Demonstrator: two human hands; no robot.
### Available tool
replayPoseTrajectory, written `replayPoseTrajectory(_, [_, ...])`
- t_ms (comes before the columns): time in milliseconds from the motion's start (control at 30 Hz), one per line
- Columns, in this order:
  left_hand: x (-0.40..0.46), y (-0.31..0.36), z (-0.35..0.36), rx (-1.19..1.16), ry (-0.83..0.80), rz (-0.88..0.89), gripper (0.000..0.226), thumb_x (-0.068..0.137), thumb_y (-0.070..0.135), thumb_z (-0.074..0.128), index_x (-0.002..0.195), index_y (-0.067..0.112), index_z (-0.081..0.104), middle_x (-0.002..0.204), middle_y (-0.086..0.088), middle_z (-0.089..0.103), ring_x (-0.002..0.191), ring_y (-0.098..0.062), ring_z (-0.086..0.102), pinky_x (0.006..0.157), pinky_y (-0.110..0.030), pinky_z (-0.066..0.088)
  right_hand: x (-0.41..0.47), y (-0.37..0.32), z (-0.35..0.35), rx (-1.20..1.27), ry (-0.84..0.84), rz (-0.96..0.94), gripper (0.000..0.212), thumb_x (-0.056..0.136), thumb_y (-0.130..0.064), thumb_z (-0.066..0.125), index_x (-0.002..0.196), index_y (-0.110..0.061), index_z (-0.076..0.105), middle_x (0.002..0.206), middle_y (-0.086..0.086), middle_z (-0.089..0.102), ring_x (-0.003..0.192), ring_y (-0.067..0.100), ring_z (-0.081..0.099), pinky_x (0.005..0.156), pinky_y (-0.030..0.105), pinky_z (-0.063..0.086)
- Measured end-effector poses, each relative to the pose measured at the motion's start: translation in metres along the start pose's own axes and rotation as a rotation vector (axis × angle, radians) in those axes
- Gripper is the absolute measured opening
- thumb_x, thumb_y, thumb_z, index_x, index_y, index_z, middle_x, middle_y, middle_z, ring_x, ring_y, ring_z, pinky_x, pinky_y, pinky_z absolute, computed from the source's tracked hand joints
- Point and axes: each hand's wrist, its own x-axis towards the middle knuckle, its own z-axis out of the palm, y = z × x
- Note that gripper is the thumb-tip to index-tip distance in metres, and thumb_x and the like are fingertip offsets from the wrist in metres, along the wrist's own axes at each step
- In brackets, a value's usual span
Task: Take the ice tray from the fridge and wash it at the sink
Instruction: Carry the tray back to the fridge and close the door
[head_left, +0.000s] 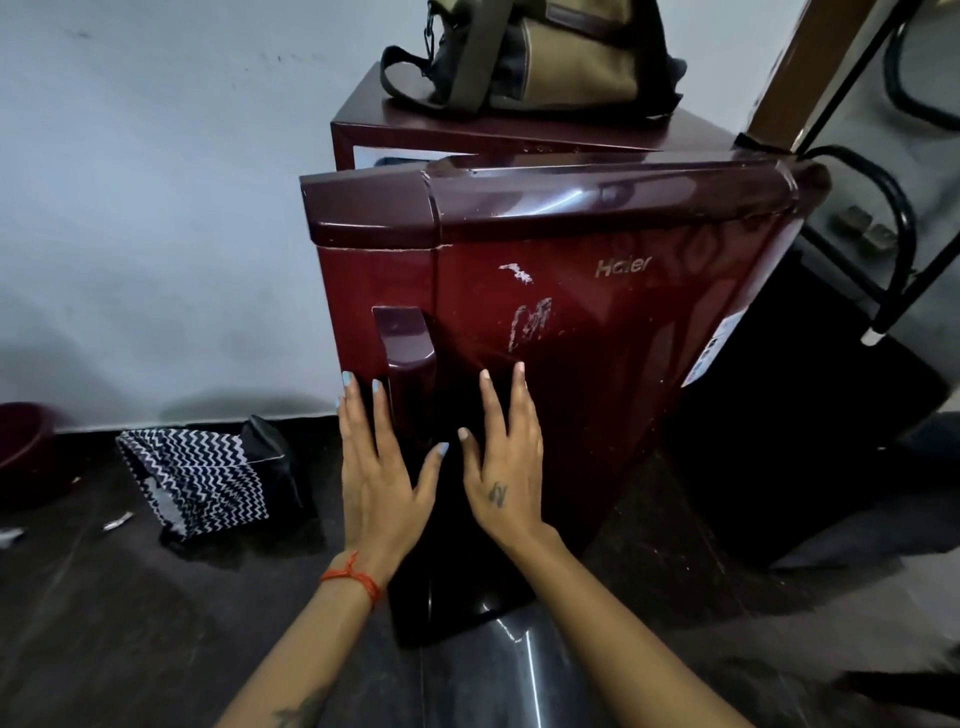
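Standing over a small maroon fridge (597, 322), the person is reaching both hands down to its door. The door is hanging slightly ajar: its top edge is sitting out from the cabinet, and a thin bright strip of the inside is showing behind the door's upper left corner. The ice tray is not showing anywhere; what lies inside the fridge is hidden by the door.

The left hand (382, 467) is lying flat against the door's left edge, fingers straight and spread, fingertips reaching up alongside the door handle (408, 358), thumb stretching toward the middle of the door. It is gripping nothing. A red thread (353, 574) is circling that wrist.

The right hand (501, 467) is resting flat on the door front just right of the handle, fingers straight and a little apart, also closing on nothing. Its thumb tip is nearly meeting the left thumb.

On top of the fridge a khaki bag (540, 57) with dark straps is sitting. On the dark floor left of the fridge a black-and-white zigzag cloth pouch (197, 478) is lying, and farther left a dark red bowl (26, 441) is showing at the frame edge. Right of the fridge black metal tubing (901, 228) is curving down.
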Motion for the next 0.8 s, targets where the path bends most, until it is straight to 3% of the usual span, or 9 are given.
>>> replayPoseTrajectory(467, [0.083, -0.056, 0.012, -0.109, -0.086, 0.097, 0.089, 0.087, 0.051, 0.046, 0.149, 0.027, -0.013, 0.159, -0.006, -0.009, 0.147, -0.024, -0.001, 0.112, -0.037, 0.016, 0.059, -0.012, 0.057, -0.070, 0.086, 0.118, 0.061, 0.099, -0.033, 0.046, 0.150, -0.028, 0.012, 0.158, 0.002, -0.015, 0.146, 0.021, -0.001, 0.114, 0.048, 0.020])
replayPoseTrajectory(800, [0.116, -0.083, 0.023, -0.115, -0.134, 0.185, 0.087, 0.087, 0.053, 0.044, 0.150, 0.027, -0.011, 0.158, -0.011, -0.007, 0.146, -0.032, 0.007, 0.112, -0.037, 0.015, 0.082, -0.016, 0.080, -0.112, 0.150, 0.193, 0.063, 0.098, -0.031, 0.047, 0.150, -0.029, 0.011, 0.159, 0.001, -0.013, 0.146, 0.019, -0.002, 0.112, 0.048, 0.020])
